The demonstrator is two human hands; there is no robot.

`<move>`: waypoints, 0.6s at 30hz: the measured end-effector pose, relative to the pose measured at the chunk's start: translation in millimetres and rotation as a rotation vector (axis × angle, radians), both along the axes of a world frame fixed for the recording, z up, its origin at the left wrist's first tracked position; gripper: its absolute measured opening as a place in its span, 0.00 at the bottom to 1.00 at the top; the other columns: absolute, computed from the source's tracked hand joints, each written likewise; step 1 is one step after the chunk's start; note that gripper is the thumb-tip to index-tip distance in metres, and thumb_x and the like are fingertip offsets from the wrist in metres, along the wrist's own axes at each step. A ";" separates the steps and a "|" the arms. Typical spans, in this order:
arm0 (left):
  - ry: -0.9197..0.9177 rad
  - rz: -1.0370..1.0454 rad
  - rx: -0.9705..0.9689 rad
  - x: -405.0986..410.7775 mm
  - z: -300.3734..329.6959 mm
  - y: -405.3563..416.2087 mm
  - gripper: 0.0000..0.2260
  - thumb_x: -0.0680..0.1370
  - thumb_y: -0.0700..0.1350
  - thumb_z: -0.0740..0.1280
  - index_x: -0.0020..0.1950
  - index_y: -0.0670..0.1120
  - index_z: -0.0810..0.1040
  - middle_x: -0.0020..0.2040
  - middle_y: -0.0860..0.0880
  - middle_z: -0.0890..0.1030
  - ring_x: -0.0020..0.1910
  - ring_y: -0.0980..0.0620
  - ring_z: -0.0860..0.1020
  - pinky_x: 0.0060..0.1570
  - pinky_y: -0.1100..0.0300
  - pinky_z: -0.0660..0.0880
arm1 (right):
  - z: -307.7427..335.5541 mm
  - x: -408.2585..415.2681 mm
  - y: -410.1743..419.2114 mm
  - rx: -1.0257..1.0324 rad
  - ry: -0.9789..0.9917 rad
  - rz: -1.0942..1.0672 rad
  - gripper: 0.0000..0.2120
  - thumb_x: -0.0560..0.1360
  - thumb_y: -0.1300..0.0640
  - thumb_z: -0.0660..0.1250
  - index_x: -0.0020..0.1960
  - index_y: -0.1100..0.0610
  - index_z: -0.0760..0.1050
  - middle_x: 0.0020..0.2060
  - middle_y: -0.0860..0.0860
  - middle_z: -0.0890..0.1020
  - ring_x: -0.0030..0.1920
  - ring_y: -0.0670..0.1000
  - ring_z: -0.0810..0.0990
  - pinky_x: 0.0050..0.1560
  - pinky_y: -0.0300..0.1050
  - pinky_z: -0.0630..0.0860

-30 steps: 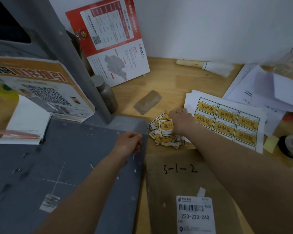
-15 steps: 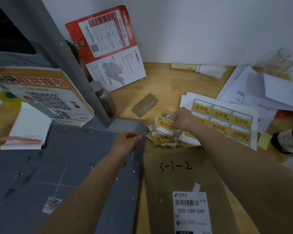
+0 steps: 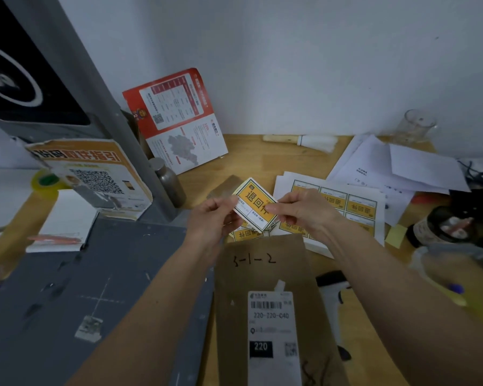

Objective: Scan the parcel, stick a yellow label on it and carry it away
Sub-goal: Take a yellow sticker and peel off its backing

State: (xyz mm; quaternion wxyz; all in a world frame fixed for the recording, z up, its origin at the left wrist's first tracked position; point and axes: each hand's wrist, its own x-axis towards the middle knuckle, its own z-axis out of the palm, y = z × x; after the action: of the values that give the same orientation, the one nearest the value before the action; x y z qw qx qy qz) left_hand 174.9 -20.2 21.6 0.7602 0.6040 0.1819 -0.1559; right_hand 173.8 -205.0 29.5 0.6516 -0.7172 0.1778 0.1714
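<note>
Both hands up: my left hand (image 3: 211, 218) and right hand (image 3: 299, 208) each pinch an edge of the yellow label (image 3: 253, 203), above the flat brown parcel (image 3: 265, 274) on the desk (image 3: 251, 160). It looks thin and floppy — I'd peel from a corner.
</note>
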 end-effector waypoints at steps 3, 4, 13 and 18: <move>-0.040 0.052 -0.030 -28.0 12.9 -8.7 0.07 0.77 0.42 0.67 0.39 0.43 0.76 0.43 0.43 0.84 0.40 0.49 0.81 0.34 0.65 0.79 | 7.9 -24.9 -11.3 0.104 -0.017 0.004 0.03 0.69 0.64 0.74 0.36 0.60 0.81 0.32 0.56 0.81 0.31 0.49 0.76 0.37 0.41 0.72; -0.052 0.063 -0.022 -37.7 16.3 -11.4 0.07 0.78 0.43 0.66 0.40 0.43 0.77 0.43 0.44 0.84 0.41 0.49 0.81 0.35 0.64 0.79 | 10.7 -33.7 -14.7 0.120 -0.024 0.015 0.03 0.69 0.65 0.73 0.37 0.60 0.82 0.32 0.56 0.82 0.32 0.49 0.76 0.37 0.41 0.72; -0.018 0.219 0.036 -114.4 33.3 -29.2 0.17 0.79 0.53 0.61 0.45 0.40 0.80 0.39 0.43 0.85 0.41 0.45 0.83 0.42 0.55 0.81 | 28.1 -94.5 -35.7 0.068 -0.093 0.084 0.03 0.66 0.62 0.76 0.36 0.60 0.83 0.28 0.51 0.84 0.28 0.45 0.78 0.33 0.37 0.73; -0.123 0.056 0.007 -140.7 48.1 -32.3 0.16 0.71 0.45 0.73 0.57 0.40 0.79 0.50 0.42 0.85 0.47 0.45 0.84 0.45 0.56 0.81 | 42.5 -121.0 -37.9 0.058 -0.148 0.098 0.04 0.67 0.61 0.76 0.37 0.60 0.82 0.28 0.50 0.83 0.26 0.42 0.76 0.33 0.35 0.74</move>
State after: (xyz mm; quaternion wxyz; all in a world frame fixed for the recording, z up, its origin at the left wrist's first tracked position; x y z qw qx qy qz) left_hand 34.1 -52.5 69.7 0.7718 0.6098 0.1520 -0.0965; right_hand 52.8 -243.0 72.1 0.6741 -0.7167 0.0889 0.1548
